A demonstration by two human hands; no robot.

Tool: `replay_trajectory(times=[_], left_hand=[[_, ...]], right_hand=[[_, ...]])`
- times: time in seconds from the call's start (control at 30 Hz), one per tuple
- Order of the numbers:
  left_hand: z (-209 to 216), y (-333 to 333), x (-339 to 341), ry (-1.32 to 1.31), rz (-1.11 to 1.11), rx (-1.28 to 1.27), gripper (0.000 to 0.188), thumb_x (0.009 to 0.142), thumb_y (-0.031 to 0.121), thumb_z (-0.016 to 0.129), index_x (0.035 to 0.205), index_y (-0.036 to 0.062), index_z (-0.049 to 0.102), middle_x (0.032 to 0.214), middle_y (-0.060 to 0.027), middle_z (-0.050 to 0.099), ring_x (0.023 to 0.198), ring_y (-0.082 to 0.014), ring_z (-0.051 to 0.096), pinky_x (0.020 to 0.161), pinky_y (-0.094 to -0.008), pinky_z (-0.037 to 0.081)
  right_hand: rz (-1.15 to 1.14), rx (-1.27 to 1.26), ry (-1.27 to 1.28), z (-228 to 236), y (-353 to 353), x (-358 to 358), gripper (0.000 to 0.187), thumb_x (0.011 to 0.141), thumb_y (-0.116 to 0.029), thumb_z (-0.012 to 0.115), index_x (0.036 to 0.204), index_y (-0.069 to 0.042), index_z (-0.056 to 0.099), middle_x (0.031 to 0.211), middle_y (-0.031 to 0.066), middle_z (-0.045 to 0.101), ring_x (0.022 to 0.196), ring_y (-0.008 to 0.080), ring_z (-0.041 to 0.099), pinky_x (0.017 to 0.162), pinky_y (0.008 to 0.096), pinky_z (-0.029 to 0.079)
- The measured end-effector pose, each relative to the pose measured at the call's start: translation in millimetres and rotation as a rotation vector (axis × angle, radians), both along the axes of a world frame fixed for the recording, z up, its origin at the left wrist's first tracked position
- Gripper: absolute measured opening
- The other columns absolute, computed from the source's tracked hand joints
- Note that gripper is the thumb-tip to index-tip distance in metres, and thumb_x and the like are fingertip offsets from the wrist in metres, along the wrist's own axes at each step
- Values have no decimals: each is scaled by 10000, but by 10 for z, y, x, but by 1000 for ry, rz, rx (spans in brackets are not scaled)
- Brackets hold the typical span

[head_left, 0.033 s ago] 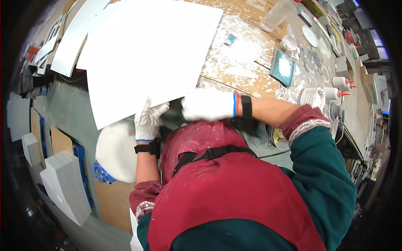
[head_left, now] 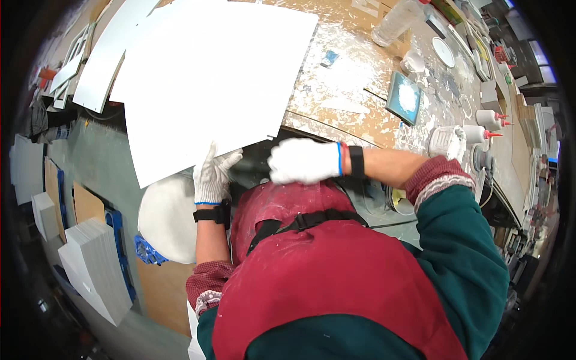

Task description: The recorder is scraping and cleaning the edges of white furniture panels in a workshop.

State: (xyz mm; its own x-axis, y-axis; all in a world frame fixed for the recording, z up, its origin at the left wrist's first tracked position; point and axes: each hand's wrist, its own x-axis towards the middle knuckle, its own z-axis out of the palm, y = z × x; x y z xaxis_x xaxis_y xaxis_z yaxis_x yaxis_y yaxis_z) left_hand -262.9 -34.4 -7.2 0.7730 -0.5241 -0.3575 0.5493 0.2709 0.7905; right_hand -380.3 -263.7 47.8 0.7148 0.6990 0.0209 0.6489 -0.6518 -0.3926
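Observation:
A large white board (head_left: 210, 84) lies on the paint-spattered wooden workbench (head_left: 354, 120), its near edge hanging over the bench's front. My left hand (head_left: 213, 175), in a white glove with a black wrist strap, grips that overhanging edge, fingers spread on top. My right hand (head_left: 306, 161), also gloved, is curled at the bench's front edge just below the board's near right corner. Whether it holds anything is hidden. I wear a red apron (head_left: 336, 270) over a green sweater.
Another white sheet (head_left: 111, 54) lies left of the board. On the bench's right are a blue-framed tile (head_left: 405, 96), a white cup (head_left: 413, 60), a clear bottle (head_left: 393, 24) and red-tipped glue bottles (head_left: 487, 117). Below left stand a round white stool (head_left: 165, 216) and stacked white boards (head_left: 90, 270).

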Motion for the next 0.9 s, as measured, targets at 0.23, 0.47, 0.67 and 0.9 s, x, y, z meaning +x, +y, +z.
replay_trajectory(times=[0.23,0.47,0.67,0.9], left_hand=[[7,-5,39,190,59,-114,362,999,153,607,1239,-97,501,1136,-229,647,981,-344,690,766,-410,641],[63,20,-52,172,43,-110,354,1009,173,583,1247,-74,499,1122,-242,650,934,-349,705,738,-415,659],[89,165,-228,183,104,-71,338,1020,162,557,1222,-105,512,1052,-256,675,864,-364,720,699,-412,665],[54,233,-214,254,55,-60,335,1020,187,570,1205,-89,520,1055,-255,678,836,-344,729,639,-377,668]], right_hand=[[-826,590,240,47,-348,-411,143,872,-99,674,1008,-55,675,863,81,650,826,211,639,754,333,514],[-1363,405,103,114,-944,-452,180,923,-245,639,1005,-89,679,881,121,695,835,310,679,735,400,516],[-1504,172,12,96,-1390,-284,257,917,-277,619,1085,-87,658,1053,163,667,987,357,634,846,416,509],[-1138,17,-90,82,-1399,-537,189,843,-171,637,1022,-115,659,935,165,631,933,363,619,769,451,523]])
